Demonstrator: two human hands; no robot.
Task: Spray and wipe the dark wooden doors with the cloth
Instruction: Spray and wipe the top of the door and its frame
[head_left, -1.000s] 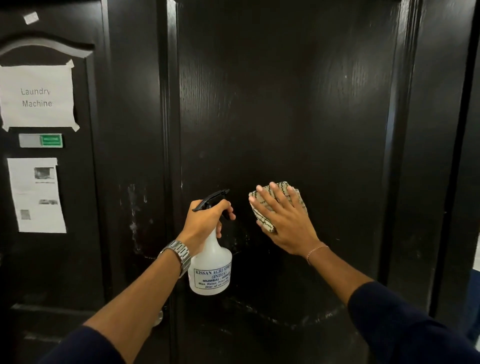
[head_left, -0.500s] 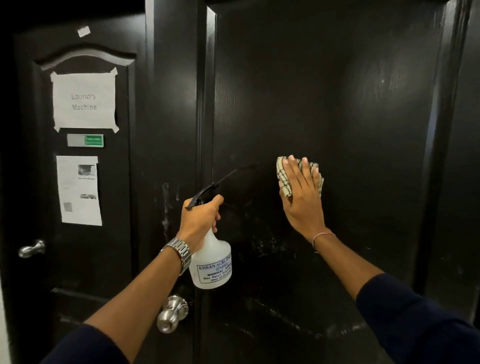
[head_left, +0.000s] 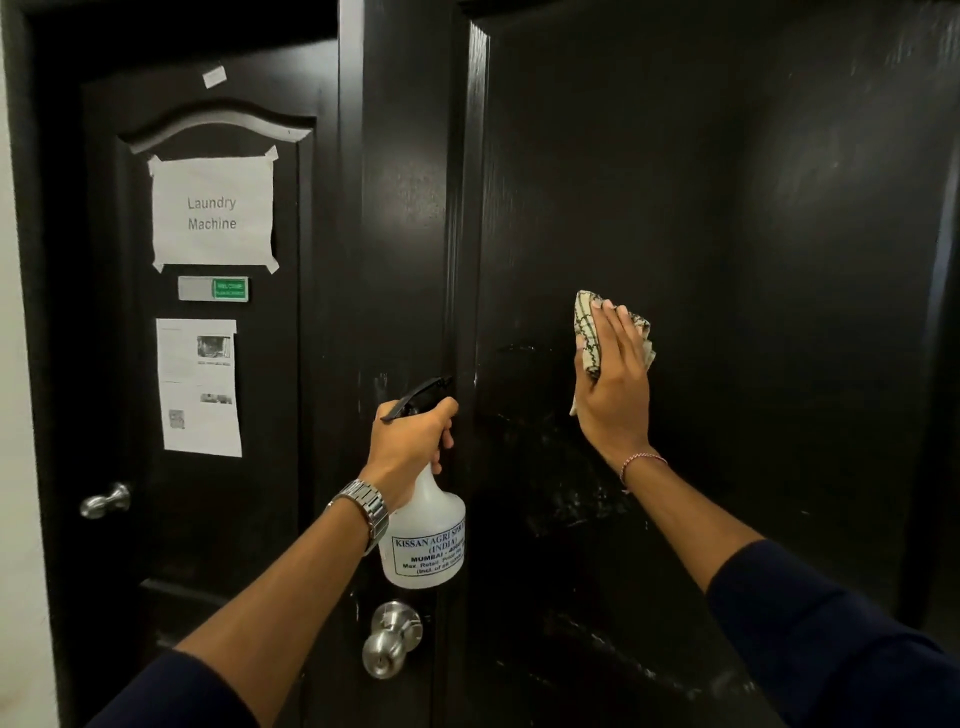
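I am seeing the cloth (head_left: 589, 332) lying bunched against the right-hand dark door (head_left: 753, 260), with my right hand (head_left: 615, 387) pressing it flat, fingers straight and close together. My left hand (head_left: 410, 447) is gripping the spray bottle (head_left: 423, 545) by its neck just beside that door's edge, above a silver knob (head_left: 392, 639). A "Laundry Machine" sign (head_left: 212, 212) is hanging on the left door (head_left: 124, 519).

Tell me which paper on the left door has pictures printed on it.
The lower sheet, under the small green sign. The upper sheet reads only "Laundry Machine".
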